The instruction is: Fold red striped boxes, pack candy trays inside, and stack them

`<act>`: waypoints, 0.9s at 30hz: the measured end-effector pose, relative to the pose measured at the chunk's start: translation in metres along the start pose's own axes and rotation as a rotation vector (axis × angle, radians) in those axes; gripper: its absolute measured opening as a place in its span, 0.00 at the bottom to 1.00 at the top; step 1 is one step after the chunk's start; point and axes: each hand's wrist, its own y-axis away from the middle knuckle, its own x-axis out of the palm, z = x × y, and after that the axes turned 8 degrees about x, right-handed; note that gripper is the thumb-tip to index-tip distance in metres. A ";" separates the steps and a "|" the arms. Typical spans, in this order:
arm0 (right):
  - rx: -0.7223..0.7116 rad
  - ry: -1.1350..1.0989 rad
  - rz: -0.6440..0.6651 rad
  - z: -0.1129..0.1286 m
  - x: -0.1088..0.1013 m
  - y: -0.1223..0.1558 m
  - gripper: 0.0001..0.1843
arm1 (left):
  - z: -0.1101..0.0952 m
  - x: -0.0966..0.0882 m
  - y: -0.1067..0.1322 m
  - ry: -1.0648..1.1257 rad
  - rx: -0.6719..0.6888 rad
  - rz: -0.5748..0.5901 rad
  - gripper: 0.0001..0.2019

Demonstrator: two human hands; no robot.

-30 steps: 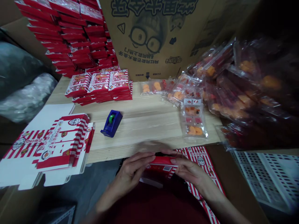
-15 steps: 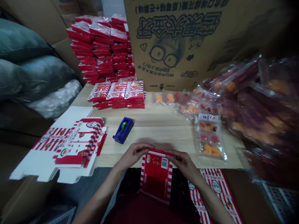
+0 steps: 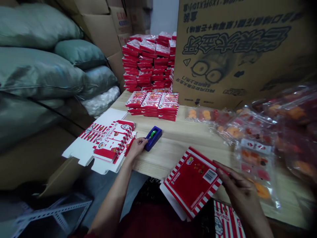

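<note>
My left hand (image 3: 137,147) is closed in a pinch at the near end of a blue tape dispenser (image 3: 156,140), which holds a small green roll. The fingertips seem to grip the tape's end, though the strip itself is too small to see. In my right hand (image 3: 241,190) is a flat red box (image 3: 194,181) with striped edges and a barcode, held by its right corner between thumb and fingers. The box is tilted above the table's front edge, and an unfolded white flap (image 3: 172,200) sticks out at its lower left.
Flat printed box blanks (image 3: 111,140) lie at the left. Packed boxes (image 3: 156,103) stand in short piles before a tall stack (image 3: 148,62). Clear candy packs (image 3: 256,158) heap at the right. A large carton (image 3: 230,56) stands behind; sacks (image 3: 39,71) fill the far left.
My left hand has let go of the box and moved left to the tape dispenser. My right hand has turned the box and shifted it right. The view has swung left.
</note>
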 end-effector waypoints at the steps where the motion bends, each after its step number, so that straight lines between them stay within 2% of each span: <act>1: -0.010 -0.007 -0.007 0.004 0.003 0.000 0.26 | 0.000 0.001 -0.002 0.049 -0.014 -0.003 0.17; 8: 0.027 -0.081 0.089 0.008 0.032 -0.002 0.24 | -0.010 -0.004 0.004 0.306 -0.062 -0.066 0.18; 13: 0.055 -0.102 0.058 0.004 0.037 -0.009 0.24 | 0.008 -0.010 0.025 0.363 -0.070 -0.096 0.20; 16: 0.001 -0.106 0.009 0.009 0.037 -0.012 0.25 | 0.020 -0.008 0.035 0.309 -0.044 -0.152 0.19; 19: -0.154 -0.072 -0.141 0.024 0.038 -0.007 0.24 | 0.015 -0.008 0.042 0.217 -0.005 -0.242 0.16; 21: -0.318 -0.003 -0.237 0.035 0.042 -0.001 0.20 | -0.005 -0.007 0.047 0.179 0.030 -0.297 0.14; 23: -0.520 0.090 -0.256 0.043 0.048 0.005 0.14 | -0.039 -0.001 0.055 0.192 0.071 -0.308 0.13; 25: -0.708 0.193 -0.199 0.044 0.056 0.008 0.13 | -0.083 0.009 0.066 0.295 0.109 -0.242 0.13; 27: -0.811 0.288 -0.129 0.042 0.062 0.009 0.16 | -0.125 0.025 0.077 0.489 0.104 -0.119 0.13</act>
